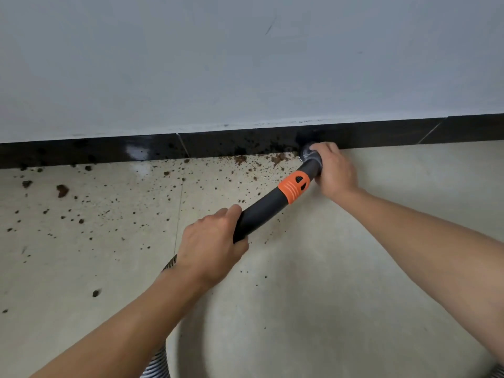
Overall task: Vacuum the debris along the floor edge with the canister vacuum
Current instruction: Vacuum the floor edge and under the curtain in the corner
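**A:** Grey wall [245, 64] up top, pale tiled floor [354, 268] below, glossy black baseboard [95, 152] between them. The ribbed hose [156, 361] loops over the tiles well out from the baseboard.

**B:** And the vacuum wand [261, 214]?

**A:** It slants up to the baseboard, tip at its foot. Left hand [210, 246] is wrapped round the tube's lower end, right hand [334, 170] curled round the tip, orange collar [294, 186] between them. Brown debris [276, 158] is thickest along the baseboard left of the tip, with crumbs scattered further out.
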{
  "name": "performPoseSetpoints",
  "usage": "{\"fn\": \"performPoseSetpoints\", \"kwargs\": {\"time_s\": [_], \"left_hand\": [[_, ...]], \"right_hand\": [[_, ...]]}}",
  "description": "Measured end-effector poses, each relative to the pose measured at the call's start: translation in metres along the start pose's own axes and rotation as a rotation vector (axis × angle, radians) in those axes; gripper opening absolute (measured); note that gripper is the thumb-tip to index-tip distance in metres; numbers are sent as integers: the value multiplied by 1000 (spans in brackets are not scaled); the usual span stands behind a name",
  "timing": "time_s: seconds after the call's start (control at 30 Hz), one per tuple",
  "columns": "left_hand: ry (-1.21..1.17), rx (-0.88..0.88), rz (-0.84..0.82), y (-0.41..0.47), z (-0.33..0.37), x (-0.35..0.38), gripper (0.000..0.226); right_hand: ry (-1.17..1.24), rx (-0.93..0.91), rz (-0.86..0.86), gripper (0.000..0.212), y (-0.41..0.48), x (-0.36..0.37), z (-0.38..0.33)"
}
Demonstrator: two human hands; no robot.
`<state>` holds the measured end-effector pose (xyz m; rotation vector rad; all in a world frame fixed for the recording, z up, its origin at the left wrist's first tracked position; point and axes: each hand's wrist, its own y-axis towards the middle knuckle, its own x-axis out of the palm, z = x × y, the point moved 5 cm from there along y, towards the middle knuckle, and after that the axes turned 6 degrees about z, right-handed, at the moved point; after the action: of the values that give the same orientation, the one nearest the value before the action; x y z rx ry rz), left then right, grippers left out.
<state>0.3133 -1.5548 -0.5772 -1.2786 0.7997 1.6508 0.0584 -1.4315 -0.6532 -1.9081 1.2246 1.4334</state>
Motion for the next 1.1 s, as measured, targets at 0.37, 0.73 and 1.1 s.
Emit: {"fn": "performPoseSetpoints", "kwargs": {"time_s": [0.37, 0.73, 1.1], "left_hand": [[3, -22, 0, -9, -3, -2, 20], [-52, -296, 55, -63, -78, -20, 19], [-73, 23, -53, -11, 29, 14, 17]], "right_hand": [[-22, -53, -26, 56, -5, 1, 2], [10, -264, -186, 60, -4, 42, -123], [-125, -30, -75, 50, -27, -29, 46]]}}
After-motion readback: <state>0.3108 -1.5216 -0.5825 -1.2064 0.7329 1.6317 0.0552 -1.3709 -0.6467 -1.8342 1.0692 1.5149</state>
